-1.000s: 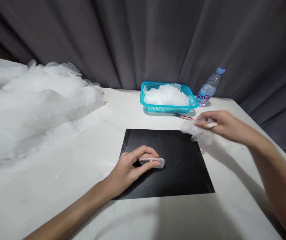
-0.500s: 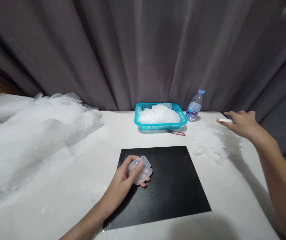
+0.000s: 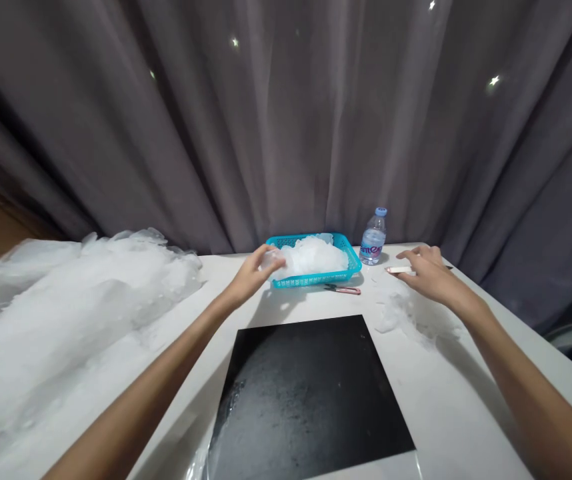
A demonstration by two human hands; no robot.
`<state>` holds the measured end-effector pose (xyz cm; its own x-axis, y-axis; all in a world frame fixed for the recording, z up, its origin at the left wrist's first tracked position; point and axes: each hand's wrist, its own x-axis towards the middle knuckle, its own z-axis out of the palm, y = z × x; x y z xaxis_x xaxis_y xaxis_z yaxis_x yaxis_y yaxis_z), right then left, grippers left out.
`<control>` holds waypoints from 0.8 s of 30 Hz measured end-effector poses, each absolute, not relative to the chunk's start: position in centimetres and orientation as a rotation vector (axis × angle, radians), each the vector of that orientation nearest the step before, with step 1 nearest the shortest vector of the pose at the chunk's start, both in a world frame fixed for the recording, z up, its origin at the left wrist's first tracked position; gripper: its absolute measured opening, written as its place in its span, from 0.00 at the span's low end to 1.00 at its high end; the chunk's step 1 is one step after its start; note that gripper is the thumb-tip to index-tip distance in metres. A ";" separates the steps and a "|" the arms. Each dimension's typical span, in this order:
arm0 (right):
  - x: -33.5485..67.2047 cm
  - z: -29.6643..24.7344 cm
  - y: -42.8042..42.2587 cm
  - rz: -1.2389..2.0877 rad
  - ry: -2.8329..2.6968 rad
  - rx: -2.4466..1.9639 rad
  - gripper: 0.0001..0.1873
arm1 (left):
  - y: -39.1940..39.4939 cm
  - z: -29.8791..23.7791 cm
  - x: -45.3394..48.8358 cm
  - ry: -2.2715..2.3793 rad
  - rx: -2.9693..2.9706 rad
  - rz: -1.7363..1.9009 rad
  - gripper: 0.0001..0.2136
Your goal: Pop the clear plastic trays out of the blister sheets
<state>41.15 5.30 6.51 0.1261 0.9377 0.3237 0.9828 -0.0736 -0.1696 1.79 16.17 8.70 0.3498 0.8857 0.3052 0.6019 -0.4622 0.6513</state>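
Observation:
My left hand (image 3: 253,275) is at the left side of the turquoise basket (image 3: 311,280), fingers closed on a translucent plastic piece (image 3: 274,257). That piece blends into the heap of similar white, translucent pieces (image 3: 316,253) in the basket. My right hand (image 3: 429,270) is closed around a slim white pen-like tool (image 3: 400,270), whose thin dark end shows past the knuckles. Under this hand lies a scatter of clear plastic scraps (image 3: 411,313). Pink-handled thread snips (image 3: 343,289) rest just in front of the basket.
A black mat (image 3: 311,393) lies on the white table (image 3: 261,310) in front of me. A large pile of translucent pieces (image 3: 91,320) covers the left side. A water bottle (image 3: 373,237) stands right of the basket, before a grey curtain (image 3: 286,133).
My left hand has moved from above the black mat forward to the basket with the plastic piece. My right hand keeps the white tool above the scraps. The view has tilted up.

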 end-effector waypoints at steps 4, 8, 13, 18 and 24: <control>40.6 5.6 5.2 -0.249 -1.857 -2.001 0.20 | 19.0 8.8 1.6 1.444 2.316 0.904 0.20; 38.9 4.9 5.1 -0.244 -1.892 -1.914 0.18 | 15.4 7.0 -3.2 1.535 2.451 0.863 0.18; 36.4 3.8 3.3 -0.436 -1.726 -1.776 0.17 | 8.6 4.5 -12.0 1.835 2.537 0.711 0.16; 32.4 -0.3 0.0 -0.393 -1.810 -1.594 0.11 | 6.1 3.8 -16.8 2.088 2.559 0.530 0.18; 28.6 -2.7 -1.8 -0.293 -1.942 -1.462 0.06 | 6.0 3.9 -16.5 2.111 2.657 0.313 0.13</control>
